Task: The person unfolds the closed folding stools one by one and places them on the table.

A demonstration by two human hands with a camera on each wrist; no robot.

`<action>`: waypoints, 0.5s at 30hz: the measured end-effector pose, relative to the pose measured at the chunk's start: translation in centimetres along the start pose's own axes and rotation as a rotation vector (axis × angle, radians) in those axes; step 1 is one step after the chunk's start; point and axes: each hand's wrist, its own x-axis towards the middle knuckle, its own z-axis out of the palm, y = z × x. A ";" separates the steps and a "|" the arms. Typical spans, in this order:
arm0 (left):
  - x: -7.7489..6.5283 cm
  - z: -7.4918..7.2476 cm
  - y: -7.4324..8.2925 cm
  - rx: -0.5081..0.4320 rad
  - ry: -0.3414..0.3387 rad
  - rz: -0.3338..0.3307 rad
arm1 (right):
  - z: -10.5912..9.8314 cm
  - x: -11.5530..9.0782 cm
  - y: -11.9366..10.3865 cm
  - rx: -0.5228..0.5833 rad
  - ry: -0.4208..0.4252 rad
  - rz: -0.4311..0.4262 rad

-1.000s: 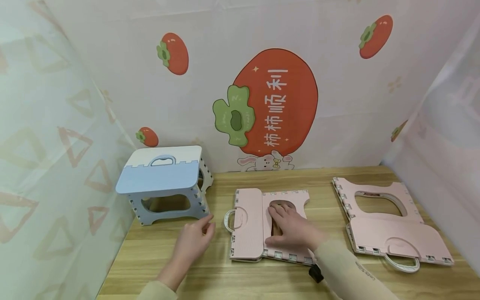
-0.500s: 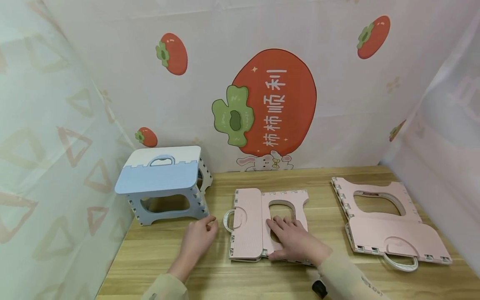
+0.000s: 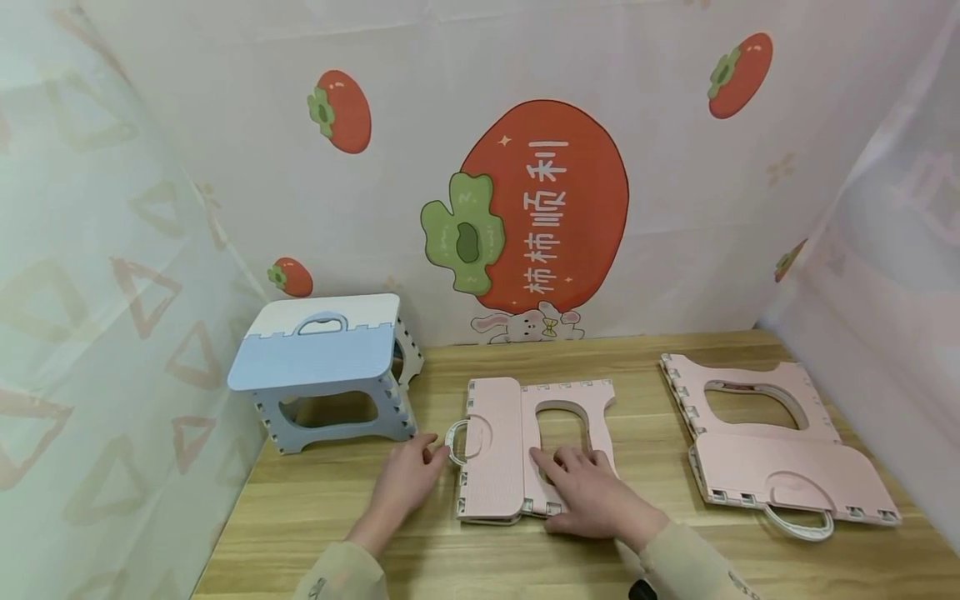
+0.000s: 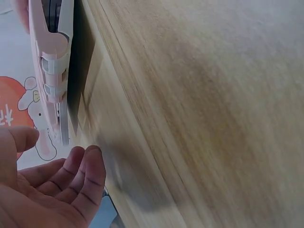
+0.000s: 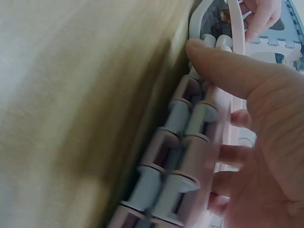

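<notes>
A pink folding stool (image 3: 495, 479), folded flat, lies on the wooden table with its white carrying handle (image 3: 453, 443) pointing left. My right hand (image 3: 588, 497) grips its near edge, fingers over the leg panel beside the oval opening. In the right wrist view the thumb (image 5: 223, 66) lies across the hinged edge (image 5: 178, 128) and the fingers bend over the pink face. My left hand (image 3: 408, 477) is just left of the handle, fingertips close to it, fingers loosely bent. In the left wrist view that hand (image 4: 57, 190) holds nothing.
An unfolded blue and white folding stool (image 3: 315, 358) stands at the back left. Another pink folding stool (image 3: 795, 467), folded flat, lies on the right. A patterned cloth backdrop (image 3: 675, 250) rises behind the table (image 3: 450, 567).
My right hand has slid from the oval opening toward the stool's near edge, its thumb now at that edge. My left hand has moved right, up to the handle.
</notes>
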 end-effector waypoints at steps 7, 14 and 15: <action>0.1 0.4 0.1 -0.039 -0.034 0.004 | 0.7 -0.2 0.0 -0.028 0.094 -0.047; 0.2 0.6 0.1 -0.045 -0.059 0.013 | 0.7 -0.4 -0.1 -0.015 0.091 -0.045; 0.2 0.6 0.2 -0.049 -0.060 0.011 | 0.7 -0.4 -0.1 -0.020 0.093 -0.046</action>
